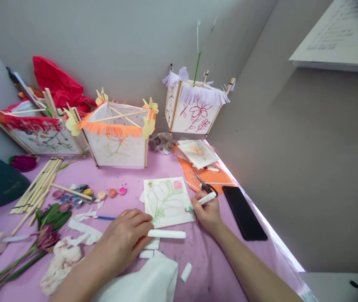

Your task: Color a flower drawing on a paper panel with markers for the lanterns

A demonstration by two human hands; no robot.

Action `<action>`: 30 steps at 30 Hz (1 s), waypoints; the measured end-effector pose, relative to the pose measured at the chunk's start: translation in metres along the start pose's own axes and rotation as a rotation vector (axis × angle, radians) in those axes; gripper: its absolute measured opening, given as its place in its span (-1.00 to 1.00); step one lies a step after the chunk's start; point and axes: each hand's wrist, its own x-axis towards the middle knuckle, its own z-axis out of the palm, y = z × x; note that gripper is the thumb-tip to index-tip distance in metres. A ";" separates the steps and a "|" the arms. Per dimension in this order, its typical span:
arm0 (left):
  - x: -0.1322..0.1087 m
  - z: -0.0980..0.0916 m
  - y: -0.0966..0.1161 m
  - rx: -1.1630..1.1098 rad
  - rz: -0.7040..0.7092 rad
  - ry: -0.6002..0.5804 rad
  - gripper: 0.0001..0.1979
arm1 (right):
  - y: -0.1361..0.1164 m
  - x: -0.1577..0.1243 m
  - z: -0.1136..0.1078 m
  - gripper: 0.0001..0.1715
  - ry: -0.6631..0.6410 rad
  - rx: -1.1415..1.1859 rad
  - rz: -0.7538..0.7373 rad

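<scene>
A square white card (166, 202) with a floral drawing in green outlines and a pink patch lies flat on the purple cloth. My right hand (208, 213) pinches a white marker pen (204, 200), its green tip at the card's right side. At the lower left corner of the card rests my left hand (130, 230), fingers stretched out and fingertips on the edge. A second white marker (168, 234) lies against those fingers; whether they grip it I cannot tell. More white markers (149, 247) are partly hidden below. A loose white cap (186, 272) lies nearer me.
Paper lanterns stand behind, one with orange fringe (120, 149) and one with lilac fringe (196, 113). Scissors (208, 187) and a black phone (244, 213) lie at right. Paint pots (78, 202), wooden sticks (38, 184) and a wilted flower (48, 238) are at left.
</scene>
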 end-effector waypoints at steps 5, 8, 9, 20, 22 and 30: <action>0.000 0.000 0.000 0.000 -0.001 -0.008 -0.83 | -0.002 0.000 0.000 -0.70 -0.013 -0.012 -0.018; -0.001 0.001 -0.001 -0.002 -0.001 -0.005 -0.83 | -0.002 0.000 0.001 -0.69 -0.034 0.005 -0.015; -0.001 0.001 -0.001 -0.002 -0.003 -0.004 -0.83 | -0.002 0.000 0.001 -0.69 -0.042 0.017 -0.009; -0.002 0.001 -0.001 -0.003 0.004 -0.008 -0.84 | 0.003 -0.001 -0.001 -0.70 0.013 0.020 0.024; -0.002 0.001 -0.001 0.001 0.002 -0.014 -0.84 | 0.002 0.000 -0.001 -0.71 0.010 0.003 0.005; 0.000 0.001 0.000 -0.007 0.009 -0.004 -0.82 | -0.002 0.001 0.001 -0.71 -0.023 0.004 0.009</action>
